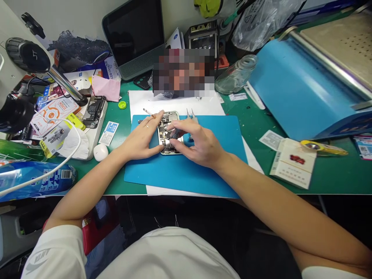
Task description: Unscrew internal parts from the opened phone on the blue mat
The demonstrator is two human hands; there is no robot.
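Step in hand, as judged: fine tool work inside an opened phone, which lies near the far side of the blue mat with its inner parts facing up. The left hand is spread over the mat's left half, fingers extended and closed on nothing; its forefinger and thumb rest against the phone's left side, apparently bracing it. The right hand, over the middle of the mat, pinches a slim dark tool between thumb and forefinger, directed down into the phone. Tool type uncertain, perhaps a driver; its tip is hidden by the fingers, so contact with a particular part cannot be told. At the mat's far edge, just beyond the right hand, stand two slender pointed tips; a thin white-and-brown stick lies at the far left corner of the mat. Well left of the mat, a second opened device rests on a pale box. The next move, in judgement, calls for a steady left brace, light downward pressure, and an upright tool kept off neighbouring parts; a slip could scratch them.
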